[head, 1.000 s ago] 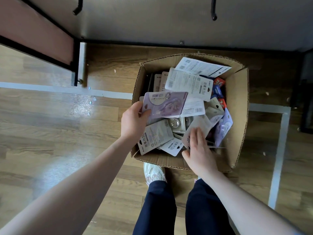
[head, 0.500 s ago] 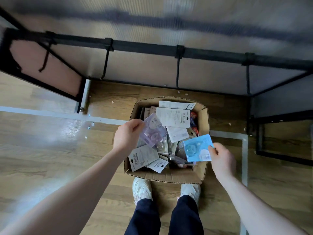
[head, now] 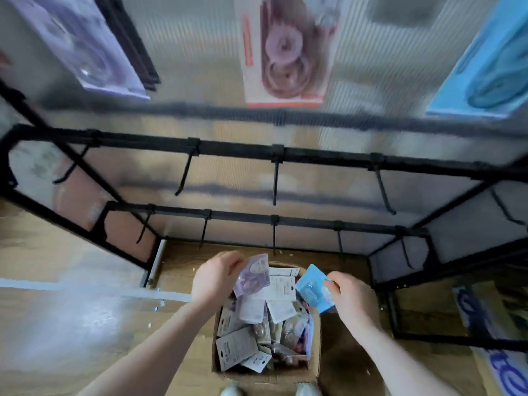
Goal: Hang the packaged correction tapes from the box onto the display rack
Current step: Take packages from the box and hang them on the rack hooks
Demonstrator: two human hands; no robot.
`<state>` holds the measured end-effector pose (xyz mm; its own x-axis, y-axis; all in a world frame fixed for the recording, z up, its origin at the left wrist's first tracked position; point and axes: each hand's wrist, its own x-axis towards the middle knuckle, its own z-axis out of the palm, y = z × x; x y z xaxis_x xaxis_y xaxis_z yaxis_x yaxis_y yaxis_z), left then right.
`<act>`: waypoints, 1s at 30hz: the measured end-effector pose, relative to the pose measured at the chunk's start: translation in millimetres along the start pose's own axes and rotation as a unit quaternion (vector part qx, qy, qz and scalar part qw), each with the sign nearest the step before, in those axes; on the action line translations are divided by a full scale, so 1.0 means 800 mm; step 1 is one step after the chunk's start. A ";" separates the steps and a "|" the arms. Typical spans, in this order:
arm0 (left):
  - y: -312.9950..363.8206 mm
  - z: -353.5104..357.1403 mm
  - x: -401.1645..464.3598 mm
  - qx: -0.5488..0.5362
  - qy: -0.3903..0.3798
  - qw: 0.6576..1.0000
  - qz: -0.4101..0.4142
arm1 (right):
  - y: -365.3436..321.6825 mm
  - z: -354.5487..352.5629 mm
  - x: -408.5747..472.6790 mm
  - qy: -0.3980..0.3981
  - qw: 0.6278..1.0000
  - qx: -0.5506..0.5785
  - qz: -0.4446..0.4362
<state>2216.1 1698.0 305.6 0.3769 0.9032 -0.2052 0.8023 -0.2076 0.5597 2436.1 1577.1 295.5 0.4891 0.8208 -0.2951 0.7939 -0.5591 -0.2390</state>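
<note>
A cardboard box (head: pixel 313 370) on the floor holds several packaged correction tapes. My left hand (head: pixel 215 277) grips a purple packaged tape (head: pixel 253 274) above the box's far edge. My right hand (head: pixel 350 295) pinches a blue packaged tape (head: pixel 313 285) by its right edge, also lifted above the box. The black display rack (head: pixel 285 154) rises in front of me with bare hooks on its two lower rails. Higher up hang a purple pack (head: pixel 83 44), a pink pack (head: pixel 284 50) and a blue pack (head: pixel 485 61), all blurred.
Wooden floor with a pale tape line (head: pixel 85 290) runs to the left. The rack's black side frames (head: pixel 411 284) close in at left and right. A blue-and-white printed item (head: pixel 491 332) lies at the right edge. My shoes (head: pixel 305 390) touch the box's near side.
My view has tilted up from the box to the rack. Both hands rose out of the box, the left with the purple pack, the right having picked up the blue one.
</note>
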 end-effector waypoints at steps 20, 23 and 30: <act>0.211 -0.269 -0.035 -0.028 0.086 0.971 0.222 | -0.050 -0.322 -0.073 0.209 0.969 0.066 -0.116; 0.235 -0.290 -0.037 -0.026 0.098 0.968 0.230 | -0.040 -0.362 -0.073 0.288 0.944 0.063 -0.150; 0.286 -0.314 -0.050 -0.065 0.136 0.952 0.265 | -0.031 -0.452 -0.086 0.380 0.904 0.082 -0.177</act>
<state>2268.1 1708.7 643.7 0.5648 0.7522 0.3393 0.4614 -0.6288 0.6259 2513.7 1577.0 656.3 0.3712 0.7601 0.5333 0.9157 -0.2045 -0.3459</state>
